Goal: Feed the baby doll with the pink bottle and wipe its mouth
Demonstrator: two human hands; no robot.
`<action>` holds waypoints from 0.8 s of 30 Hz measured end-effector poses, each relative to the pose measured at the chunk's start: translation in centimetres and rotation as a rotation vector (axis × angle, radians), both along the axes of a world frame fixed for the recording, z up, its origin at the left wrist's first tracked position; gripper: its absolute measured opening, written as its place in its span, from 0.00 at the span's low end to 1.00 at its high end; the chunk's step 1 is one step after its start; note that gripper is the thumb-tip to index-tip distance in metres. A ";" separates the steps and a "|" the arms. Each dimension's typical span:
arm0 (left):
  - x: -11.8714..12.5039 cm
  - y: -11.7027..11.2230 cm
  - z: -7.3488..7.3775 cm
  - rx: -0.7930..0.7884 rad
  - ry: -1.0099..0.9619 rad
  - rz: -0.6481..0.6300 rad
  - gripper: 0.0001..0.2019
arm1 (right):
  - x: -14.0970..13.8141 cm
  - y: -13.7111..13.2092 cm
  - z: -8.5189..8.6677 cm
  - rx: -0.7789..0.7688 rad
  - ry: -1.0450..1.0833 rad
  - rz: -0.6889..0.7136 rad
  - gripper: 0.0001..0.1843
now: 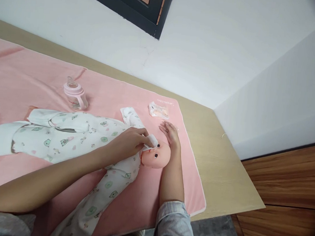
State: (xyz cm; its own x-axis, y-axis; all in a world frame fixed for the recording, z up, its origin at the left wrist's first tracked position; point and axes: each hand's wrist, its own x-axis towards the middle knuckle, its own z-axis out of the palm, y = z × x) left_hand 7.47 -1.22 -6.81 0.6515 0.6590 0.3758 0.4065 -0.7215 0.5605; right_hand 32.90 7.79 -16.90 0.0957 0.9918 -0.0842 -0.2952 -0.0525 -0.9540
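Note:
A baby doll [160, 159] lies on its back on a pink blanket [145, 200], dressed in a white printed outfit [90, 138]. My left hand [131, 142] reaches across its chest, fingers closed on a white wipe [151, 139]. That wipe is against the side of the doll's face, near the eye and mouth. My right hand [170, 133] rests beside the top of the doll's head, palm turned up and fingers stretched out, holding nothing. Just beyond it sits a small clear plastic packet [158, 111].
A pink-lidded baby bottle with handles [75, 95] lies tilted near the doll's legs. The wooden table [219, 166] ends at the right, beside a wood-grain cabinet [286, 182]. A white wall [195, 55] with a dark window frame [151, 17] stands behind.

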 end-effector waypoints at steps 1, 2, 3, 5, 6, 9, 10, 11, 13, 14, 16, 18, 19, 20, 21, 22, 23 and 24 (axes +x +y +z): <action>0.0 0.0 0.1 0.008 0.000 0.002 0.23 | 0.1 0.0 -0.1 -0.002 0.003 0.000 0.11; 0.0 0.0 0.1 0.013 0.002 0.005 0.23 | 0.1 0.1 -0.2 -0.004 0.008 0.000 0.11; 0.0 0.1 0.1 0.014 0.006 0.011 0.22 | 0.2 0.2 -0.3 -0.006 0.014 0.002 0.11; 0.0 0.1 0.2 0.011 0.026 0.027 0.22 | 0.4 0.4 -0.5 -0.012 0.025 0.003 0.11; 0.0 0.1 0.2 0.010 0.039 0.032 0.22 | 0.4 0.5 -0.6 -0.016 0.030 0.003 0.10; 0.0 0.3 -0.1 0.011 0.057 0.032 0.21 | 0.3 0.6 -0.7 -0.019 0.033 -0.003 0.09; 0.0 0.3 -0.2 0.012 0.050 0.032 0.20 | 0.2 0.5 -0.7 -0.016 0.030 -0.004 0.09; -0.1 0.4 -0.3 0.012 0.034 0.032 0.20 | 0.1 0.4 -0.6 -0.012 0.027 -0.004 0.10; -0.3 0.6 -0.3 0.009 -0.019 0.026 0.19 | 0.1 0.1 -0.3 -0.013 0.011 -0.003 0.12; -0.5 0.8 -0.2 0.011 -0.043 0.022 0.18 | 0.1 0.0 0.0 -0.019 0.001 0.001 0.13; -1.2 1.2 0.3 0.030 -0.072 0.029 0.16 | 0.3 -0.3 1.2 -0.019 -0.021 0.022 0.13; -2.1 1.7 1.1 0.076 -0.072 0.081 0.14 | 0.4 -0.9 3.5 0.033 -0.067 0.067 0.13; -2.7 2.0 1.5 0.103 -0.064 0.122 0.14 | 0.3 -1.5 5.1 0.087 -0.108 0.096 0.13; -3.2 2.2 1.9 0.128 -0.052 0.164 0.13 | 0.0 -2.3 6.9 0.153 -0.173 0.133 0.13; -3.7 2.5 2.2 0.148 -0.037 0.202 0.13 | -0.5 -3.4 8.9 0.235 -0.257 0.187 0.13; -4.2 2.8 2.5 0.159 -0.017 0.232 0.13 | -1.3 -4.7 10.9 0.325 -0.346 0.225 0.13; -4.6 3.0 2.7 0.163 0.005 0.252 0.13 | -2.2 -6.0 12.8 0.405 -0.435 0.258 0.14; -5.0 3.2 2.8 0.163 0.028 0.266 0.13 | -3.3 -7.4 14.5 0.458 -0.534 0.302 0.14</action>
